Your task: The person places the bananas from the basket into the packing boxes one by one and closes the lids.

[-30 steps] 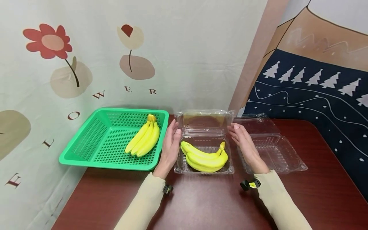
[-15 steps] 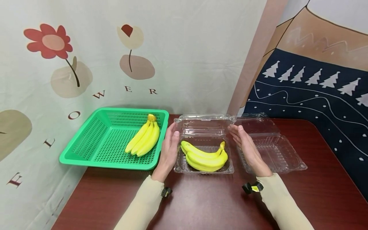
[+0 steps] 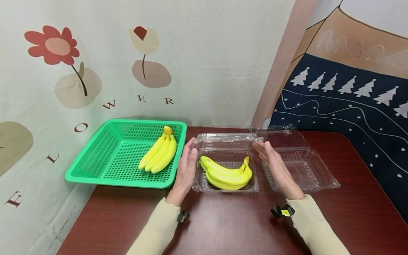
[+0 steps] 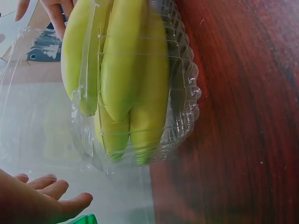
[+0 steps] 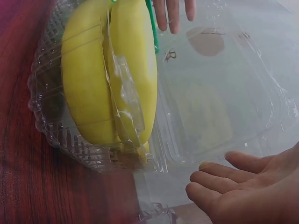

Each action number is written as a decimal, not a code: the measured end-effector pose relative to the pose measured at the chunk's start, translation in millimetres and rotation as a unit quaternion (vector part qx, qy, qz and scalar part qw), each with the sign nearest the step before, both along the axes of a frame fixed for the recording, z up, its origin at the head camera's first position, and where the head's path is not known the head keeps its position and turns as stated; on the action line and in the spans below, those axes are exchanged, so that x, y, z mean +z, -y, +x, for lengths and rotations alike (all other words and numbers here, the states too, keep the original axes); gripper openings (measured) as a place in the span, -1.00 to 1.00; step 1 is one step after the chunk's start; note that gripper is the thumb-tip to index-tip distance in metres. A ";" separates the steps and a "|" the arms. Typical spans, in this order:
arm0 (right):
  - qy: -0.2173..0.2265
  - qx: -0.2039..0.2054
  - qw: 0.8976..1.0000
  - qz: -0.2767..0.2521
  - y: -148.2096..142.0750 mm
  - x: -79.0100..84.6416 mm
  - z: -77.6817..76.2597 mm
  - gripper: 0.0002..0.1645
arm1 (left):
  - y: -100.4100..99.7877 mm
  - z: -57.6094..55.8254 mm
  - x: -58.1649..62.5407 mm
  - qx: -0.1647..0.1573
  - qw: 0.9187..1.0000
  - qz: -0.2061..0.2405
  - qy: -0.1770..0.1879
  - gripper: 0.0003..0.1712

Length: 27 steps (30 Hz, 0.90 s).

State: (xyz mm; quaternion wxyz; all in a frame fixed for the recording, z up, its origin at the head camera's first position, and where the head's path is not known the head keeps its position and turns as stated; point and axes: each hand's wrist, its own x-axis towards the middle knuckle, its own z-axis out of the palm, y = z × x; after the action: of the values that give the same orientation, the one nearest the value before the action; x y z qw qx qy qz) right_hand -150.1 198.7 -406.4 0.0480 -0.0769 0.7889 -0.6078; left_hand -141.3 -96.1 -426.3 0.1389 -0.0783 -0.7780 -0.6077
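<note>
Bananas (image 3: pixel 227 176) lie sideways in the clear box (image 3: pixel 199 188) on the surface (image 3: pixel 223 223), presumably so they fit inside it, while I have the left grip (image 3: pixel 185 170) and right grip (image 3: pixel 279 170) spread, fingers straight, beside the raised lid (image 3: pixel 227 143), likely to steady its 2 ends.

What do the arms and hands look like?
Left hand and right hand are gloveless. Left sleeve and right sleeve are long, plain cream. Each wrist wears a small black device, left and right; the right one shows a yellow patch. No cables visible.
</note>
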 end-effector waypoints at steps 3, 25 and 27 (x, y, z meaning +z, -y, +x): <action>0.005 0.001 1.000 0.016 -0.8 1.4 3.1 -0.03 | 0.2 2.5 0.8 0.001 1.000 -0.006 -0.002 -0.28; 0.045 0.019 0.998 0.034 -7.1 -0.6 20.5 0.00 | 5.7 20.4 -1.7 -0.023 0.999 -0.028 0.008 -0.28; 0.042 0.021 0.998 0.033 -7.5 -0.8 22.2 -0.03 | 6.1 21.9 -1.6 -0.025 0.999 -0.032 0.011 -0.27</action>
State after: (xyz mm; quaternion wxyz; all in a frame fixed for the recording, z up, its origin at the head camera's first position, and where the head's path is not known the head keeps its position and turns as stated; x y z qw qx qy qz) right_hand -127.9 206.2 -407.2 0.0966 -0.0662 0.8040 -0.5830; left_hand -119.3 -102.2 -427.9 0.1122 -0.0952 -0.7963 -0.5867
